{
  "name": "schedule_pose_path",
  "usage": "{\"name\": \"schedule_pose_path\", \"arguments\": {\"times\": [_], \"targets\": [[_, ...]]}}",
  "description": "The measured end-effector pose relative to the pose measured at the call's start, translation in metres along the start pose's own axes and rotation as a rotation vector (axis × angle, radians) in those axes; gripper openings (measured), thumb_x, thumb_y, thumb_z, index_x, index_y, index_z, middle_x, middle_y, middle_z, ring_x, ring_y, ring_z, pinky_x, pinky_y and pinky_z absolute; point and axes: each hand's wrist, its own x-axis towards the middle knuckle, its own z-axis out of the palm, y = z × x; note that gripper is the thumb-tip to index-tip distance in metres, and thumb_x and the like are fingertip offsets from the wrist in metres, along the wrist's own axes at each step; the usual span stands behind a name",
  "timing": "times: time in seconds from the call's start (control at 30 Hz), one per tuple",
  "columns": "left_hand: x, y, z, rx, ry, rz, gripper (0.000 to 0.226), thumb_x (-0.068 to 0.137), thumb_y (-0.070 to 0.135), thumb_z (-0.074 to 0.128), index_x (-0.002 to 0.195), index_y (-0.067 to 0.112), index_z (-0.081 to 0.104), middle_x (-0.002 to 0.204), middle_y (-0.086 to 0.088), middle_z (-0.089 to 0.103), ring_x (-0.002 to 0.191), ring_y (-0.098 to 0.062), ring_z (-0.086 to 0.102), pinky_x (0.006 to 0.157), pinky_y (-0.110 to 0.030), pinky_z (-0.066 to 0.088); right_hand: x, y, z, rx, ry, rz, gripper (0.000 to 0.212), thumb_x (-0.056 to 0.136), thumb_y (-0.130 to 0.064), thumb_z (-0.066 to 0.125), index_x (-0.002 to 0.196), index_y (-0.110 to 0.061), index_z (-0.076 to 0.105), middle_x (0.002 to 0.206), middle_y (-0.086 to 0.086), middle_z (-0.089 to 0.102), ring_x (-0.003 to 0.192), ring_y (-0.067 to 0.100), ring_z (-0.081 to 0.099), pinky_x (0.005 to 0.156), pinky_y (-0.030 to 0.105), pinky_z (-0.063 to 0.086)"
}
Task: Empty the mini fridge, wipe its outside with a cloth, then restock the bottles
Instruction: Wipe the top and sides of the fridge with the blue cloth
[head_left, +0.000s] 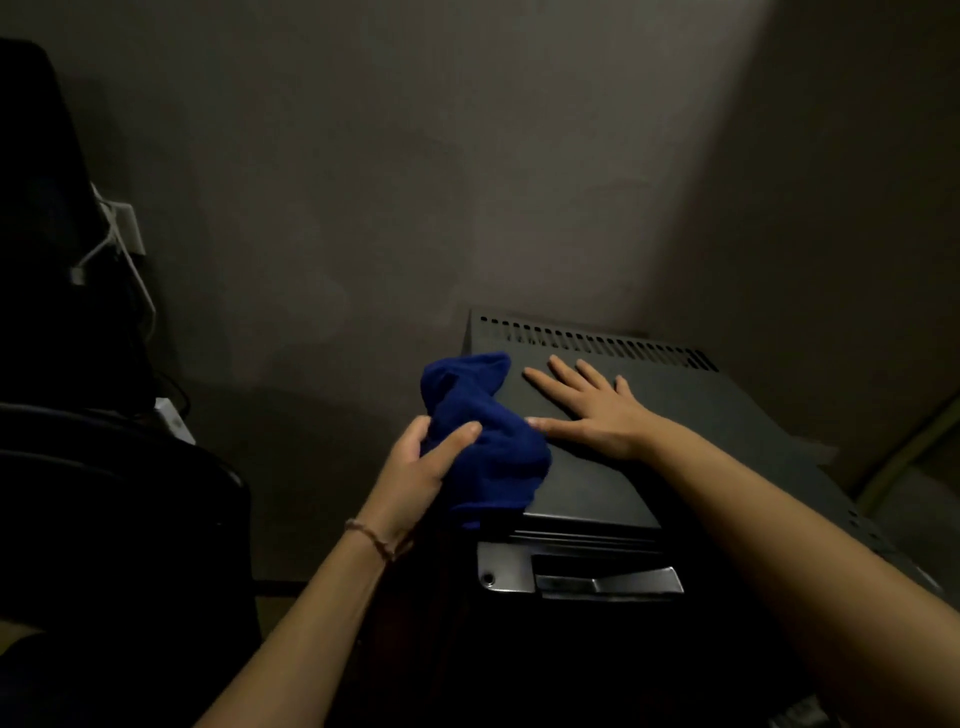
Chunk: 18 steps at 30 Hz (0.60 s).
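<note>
Two hands at mini fridge (623, 467): left grip (421, 467) pinching bunched blue cloth (488, 441) at fridge's top left edge; right grip (587, 410) spread flat on top. Risk: wad overhangs edge, could slip off.

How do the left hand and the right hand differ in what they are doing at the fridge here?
The left hand grips the blue cloth, fingers curled; the right hand holds nothing. The right hand lies flat, fingers spread, on the mini fridge top; the left hand sits at its left edge. Both are bare.
</note>
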Motion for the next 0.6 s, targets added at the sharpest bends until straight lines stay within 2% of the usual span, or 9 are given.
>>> {"name": "schedule_pose_path", "arguments": {"times": [0.07, 0.13, 0.23, 0.33, 0.37, 0.43, 0.5, 0.6], "targets": [[-0.020, -0.002, -0.003, -0.007, -0.040, 0.014, 0.035, 0.079, 0.037, 0.074, 0.100, 0.012, 0.061, 0.087, 0.004, 0.071, 0.079, -0.009, 0.070, 0.064, -0.022, 0.051, -0.001, 0.000, 0.000, 0.004, 0.005, 0.002, 0.103, 0.055, -0.105, 0.017, 0.148, -0.063, -0.002, 0.166, -0.013, -0.011, 0.153, 0.020, -0.012, 0.118, 0.063, -0.006], [-0.028, -0.006, -0.005, 0.023, -0.064, 0.011, 0.048, 0.075, 0.048, 0.079, 0.102, 0.014, 0.059, 0.093, 0.000, 0.069, 0.082, -0.012, 0.069, 0.070, -0.029, 0.050, -0.001, -0.001, 0.000, 0.001, 0.003, 0.007, 0.103, 0.056, -0.105, 0.016, 0.148, -0.063, -0.003, 0.166, -0.013, -0.011, 0.153, 0.021, -0.012, 0.118, 0.063, -0.006], [-0.018, -0.009, -0.004, 0.048, -0.069, 0.035, 0.057, 0.068, 0.052, 0.075, 0.114, 0.029, 0.051, 0.119, -0.002, 0.059, 0.102, -0.014, 0.065, 0.084, -0.035, 0.052, -0.001, -0.002, 0.000, 0.003, 0.002, 0.008, 0.103, 0.057, -0.105, 0.015, 0.149, -0.062, -0.003, 0.166, -0.013, -0.011, 0.153, 0.021, -0.012, 0.119, 0.061, -0.007], [0.001, -0.012, 0.000, 0.028, -0.127, 0.125, 0.078, 0.067, 0.057, 0.074, 0.133, 0.054, 0.033, 0.147, 0.013, 0.035, 0.130, -0.009, 0.043, 0.107, -0.036, 0.040, -0.002, -0.003, 0.000, -0.002, 0.002, 0.003, 0.106, 0.055, -0.105, 0.012, 0.149, -0.060, -0.005, 0.166, -0.012, -0.013, 0.153, 0.021, -0.013, 0.120, 0.060, -0.007], [0.008, -0.014, 0.000, 0.040, -0.140, 0.135, 0.086, 0.067, 0.061, 0.074, 0.140, 0.054, 0.029, 0.151, 0.016, 0.031, 0.135, -0.008, 0.038, 0.112, -0.037, 0.035, -0.002, -0.003, -0.001, -0.007, -0.003, 0.003, 0.106, 0.054, -0.106, 0.011, 0.149, -0.060, -0.007, 0.166, -0.012, -0.014, 0.153, 0.020, -0.013, 0.120, 0.060, -0.008], [0.024, -0.021, -0.001, 0.021, -0.135, 0.119, 0.095, 0.067, 0.066, 0.076, 0.148, 0.045, 0.032, 0.153, 0.014, 0.036, 0.138, -0.009, 0.040, 0.115, -0.040, 0.034, -0.002, -0.004, -0.001, -0.016, -0.007, 0.002, 0.105, 0.055, -0.105, 0.010, 0.147, -0.061, -0.009, 0.165, -0.012, -0.015, 0.153, 0.019, -0.015, 0.120, 0.059, -0.008], [0.041, -0.022, -0.002, -0.057, -0.118, 0.082, 0.088, 0.069, 0.064, 0.076, 0.145, 0.036, 0.043, 0.144, 0.008, 0.051, 0.131, -0.012, 0.051, 0.111, -0.039, 0.040, -0.002, -0.003, -0.001, -0.020, -0.010, -0.002, 0.101, 0.057, -0.104, 0.011, 0.146, -0.062, -0.009, 0.165, -0.013, -0.016, 0.152, 0.019, -0.016, 0.120, 0.058, -0.008], [0.078, -0.016, -0.002, -0.104, -0.043, -0.039, 0.056, 0.076, 0.057, 0.071, 0.125, 0.031, 0.058, 0.126, 0.007, 0.064, 0.122, -0.016, 0.058, 0.099, -0.029, 0.045, -0.002, -0.003, -0.001, -0.015, -0.008, -0.004, 0.094, 0.061, -0.102, 0.015, 0.145, -0.066, -0.009, 0.164, -0.016, -0.017, 0.152, 0.017, -0.018, 0.120, 0.057, -0.009]]}}
